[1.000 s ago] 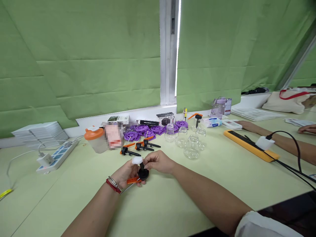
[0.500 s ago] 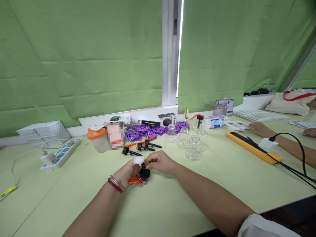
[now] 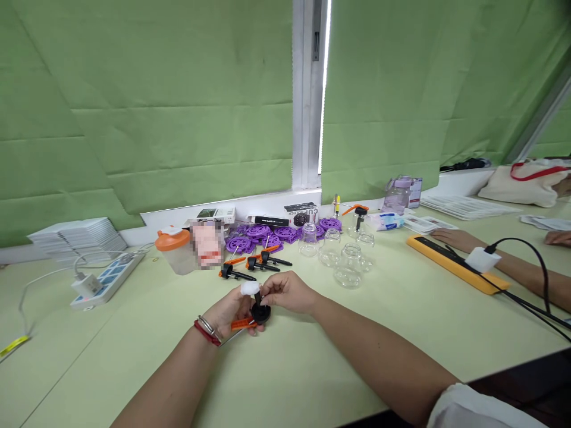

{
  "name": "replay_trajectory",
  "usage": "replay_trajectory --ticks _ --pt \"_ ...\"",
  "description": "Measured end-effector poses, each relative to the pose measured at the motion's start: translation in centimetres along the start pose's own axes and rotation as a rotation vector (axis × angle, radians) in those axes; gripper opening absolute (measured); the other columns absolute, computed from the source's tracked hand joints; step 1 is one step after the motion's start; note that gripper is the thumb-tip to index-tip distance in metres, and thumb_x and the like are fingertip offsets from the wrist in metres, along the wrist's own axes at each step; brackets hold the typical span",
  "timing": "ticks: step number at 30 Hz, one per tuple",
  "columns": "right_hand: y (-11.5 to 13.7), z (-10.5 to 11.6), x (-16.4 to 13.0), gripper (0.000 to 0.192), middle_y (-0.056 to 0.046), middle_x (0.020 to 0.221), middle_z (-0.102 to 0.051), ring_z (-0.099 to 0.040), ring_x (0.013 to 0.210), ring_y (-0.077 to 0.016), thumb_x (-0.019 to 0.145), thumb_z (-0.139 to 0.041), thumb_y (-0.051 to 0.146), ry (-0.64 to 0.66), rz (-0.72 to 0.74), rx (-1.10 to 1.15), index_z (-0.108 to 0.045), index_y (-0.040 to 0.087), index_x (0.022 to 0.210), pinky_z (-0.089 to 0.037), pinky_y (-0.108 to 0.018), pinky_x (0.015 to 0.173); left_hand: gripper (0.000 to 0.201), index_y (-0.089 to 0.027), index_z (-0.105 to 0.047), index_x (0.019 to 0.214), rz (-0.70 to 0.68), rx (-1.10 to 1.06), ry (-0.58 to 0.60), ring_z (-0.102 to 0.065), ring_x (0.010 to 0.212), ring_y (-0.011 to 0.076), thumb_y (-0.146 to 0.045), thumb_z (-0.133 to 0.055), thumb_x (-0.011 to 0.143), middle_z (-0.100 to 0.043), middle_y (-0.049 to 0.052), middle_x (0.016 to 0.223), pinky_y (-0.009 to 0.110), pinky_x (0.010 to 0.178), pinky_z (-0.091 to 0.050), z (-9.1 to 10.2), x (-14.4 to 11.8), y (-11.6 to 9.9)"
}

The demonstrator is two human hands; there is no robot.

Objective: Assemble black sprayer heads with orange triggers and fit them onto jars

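Note:
My left hand [image 3: 232,312] is closed around a black hand-crank grinder head [image 3: 260,313], its round cap low and its shaft pointing up. The orange crank handle [image 3: 242,324] and a thin metal rod stick out beneath my palm. Something white [image 3: 250,288] covers the thumb tip or lies against it beside the shaft; I cannot tell which. My right hand [image 3: 288,291] is pinched closed at the shaft, and whatever sits between its fingertips is hidden. Just beyond lie several similar black grinder heads [image 3: 236,273] with orange handles.
Purple plastic wheels [image 3: 259,235] are heaped at the back. Clear glass jars [image 3: 348,267] stand to their right, an orange-lidded cup [image 3: 173,249] to their left. Power strips lie left [image 3: 107,282] and right [image 3: 455,264]. Another person's hand [image 3: 450,238] rests at the right.
Both hands hold nearly the same pose around the grinder head. The other person's hand at the right has shifted left. The view has moved slightly.

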State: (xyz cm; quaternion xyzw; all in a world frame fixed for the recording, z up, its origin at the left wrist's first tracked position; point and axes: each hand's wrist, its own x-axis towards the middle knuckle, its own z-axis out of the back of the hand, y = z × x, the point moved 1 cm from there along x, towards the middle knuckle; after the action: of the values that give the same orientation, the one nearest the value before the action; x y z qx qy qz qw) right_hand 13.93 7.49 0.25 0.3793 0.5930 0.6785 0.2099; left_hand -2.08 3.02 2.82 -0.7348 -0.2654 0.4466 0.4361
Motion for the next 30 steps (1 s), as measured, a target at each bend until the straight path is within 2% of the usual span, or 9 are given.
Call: replay_trajectory --ticks 6,10,15,25,30 --pt "0.66 -0.1 -0.06 0.027 -0.001 0.071 -0.063 -0.057 0.063 -0.0115 0.059 -0.078 0.028 0.002 0.034 -0.026 -0.069 0.013 0.08 -0.047 -0.027 0.064 0.044 -0.013 -0.055 0.085 -0.009 0.008 0.01 -0.061 0.055 0.0213 -0.055 -0.045 0.076 -0.062 0.01 0.076 0.028 0.045 -0.042 0.15 -0.05 -0.02" --pt "0.59 -0.01 -0.05 0.02 -0.002 0.074 -0.064 -0.059 0.068 -0.0131 0.062 -0.077 0.028 0.038 0.074 -0.044 -0.069 0.013 0.073 -0.047 -0.027 0.066 0.04 -0.015 -0.054 0.083 0.0 0.012 -0.01 -0.061 0.054 0.0216 -0.054 -0.046 0.075 -0.062 0.009 0.073 0.028 0.044 -0.041 -0.12 -0.19 -0.19" --pt "0.23 -0.02 -0.06 0.023 0.0 0.069 -0.063 -0.058 0.063 -0.0119 0.059 -0.078 0.028 0.019 0.022 -0.019 -0.067 0.013 0.072 -0.048 -0.026 0.064 0.04 -0.015 -0.054 0.083 -0.007 0.014 -0.009 -0.062 0.055 0.0223 -0.053 -0.047 0.075 -0.062 0.009 0.073 0.028 0.044 -0.042 -0.17 -0.13 -0.13" --pt "1.03 -0.28 -0.34 0.037 0.001 0.066 -0.062 -0.058 0.06 -0.0113 0.051 -0.083 0.035 0.017 -0.039 0.01 -0.066 0.012 0.074 -0.049 -0.028 0.064 0.043 -0.014 -0.055 0.086 -0.002 -0.001 0.026 -0.062 0.055 0.0216 -0.054 -0.047 0.075 -0.063 0.011 0.075 0.027 0.043 -0.043 0.37 0.16 0.18" --pt "1.05 -0.43 -0.39 0.036 0.0 0.066 -0.061 -0.056 0.06 -0.0104 0.054 -0.081 0.035 0.029 -0.04 -0.026 -0.065 0.012 0.076 -0.048 -0.028 0.063 0.045 -0.013 -0.056 0.085 0.0 -0.003 0.019 -0.062 0.054 0.0217 -0.055 -0.047 0.075 -0.063 0.011 0.073 0.027 0.042 -0.042 0.39 0.25 0.16"
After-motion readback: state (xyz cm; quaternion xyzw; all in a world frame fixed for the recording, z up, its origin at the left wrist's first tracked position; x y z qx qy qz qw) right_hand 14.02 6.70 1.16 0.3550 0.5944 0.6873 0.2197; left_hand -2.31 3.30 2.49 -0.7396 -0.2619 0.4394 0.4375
